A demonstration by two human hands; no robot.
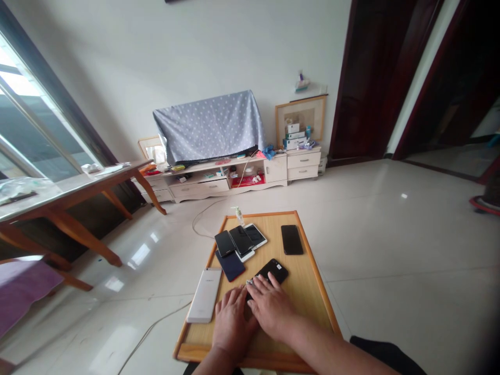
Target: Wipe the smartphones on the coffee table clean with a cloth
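A black smartphone (276,267) lies at a slant on the small wooden table, its far end showing a pale label or sticker. My left hand (234,320) is closed at the phone's near end, thumb side towards the other hand. Over the phone's middle rests my right hand (273,307), fingers bent and pressed down. Under its fingertips pokes a small greyish-white bit (250,282), too small to make out. The near part of the phone is hidden by both hands. A silver-white phone (205,296) lies left of my left hand.
Beyond my hands lie a dark blue phone (230,265), black phones (241,239) and a white phone (255,235), partly overlapping. Another black phone (292,239) lies right. A pump bottle (239,215) stands at the far edge. The tabletop (312,297) has a raised wooden rim.
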